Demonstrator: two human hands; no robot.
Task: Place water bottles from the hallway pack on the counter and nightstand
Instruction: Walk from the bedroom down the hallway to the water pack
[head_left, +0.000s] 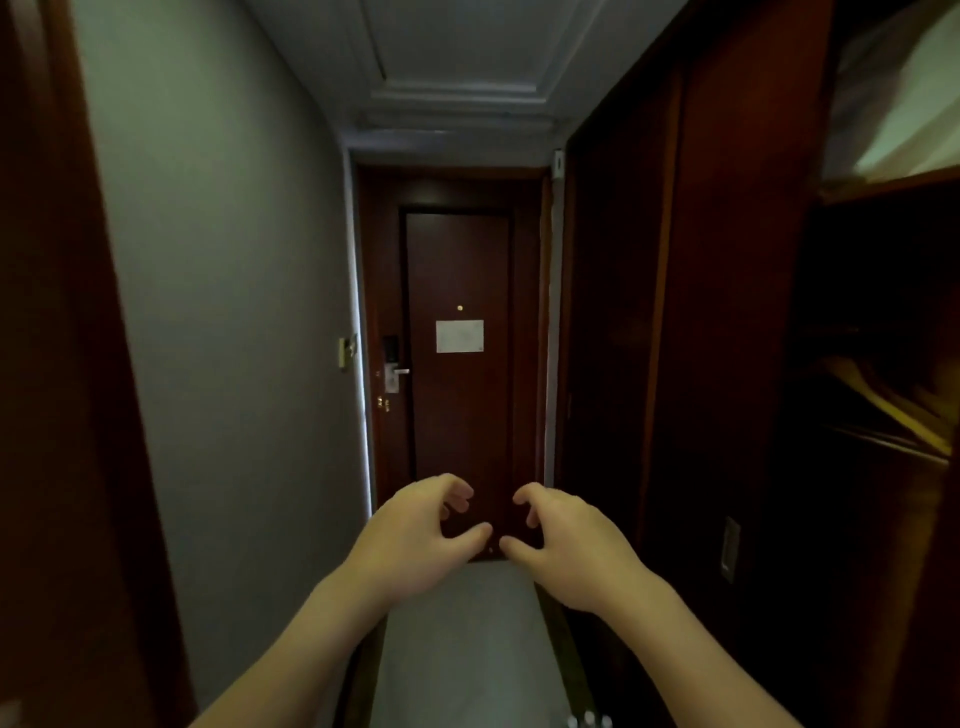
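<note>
Bottle caps (589, 719): few white tops at the very bottom edge, just R of our right forearm, on the floor by the wardrobe side. Prob the hallway pack; rest is cut off by the frame.
Left hand (415, 540): out in front, fingers curled in a loose claw, thumb apart, nothing in it.
Right hand (566, 543): mirrors the left, fingers half bent, also empty. Thumbs near each other, not touching.
Floor (457, 649): pale strip running fwd between the walls, bare where we see it.
Wardrobe (727, 312): dark wood along our R, open section w/ a shelf further R, blurred.
Door (460, 415): shut, far end of the hallway, lever handle (399, 371) + lock plate on its L edge.
Step in hand: we judge it as fetching bottles. Pack sits low and nearly under us, so we'd look down and crouch first, then take one bottle per hand by the body, not the cap.
Writing: white notice (460, 336) on the door, text too small to read. No brand legible on the caps.
</note>
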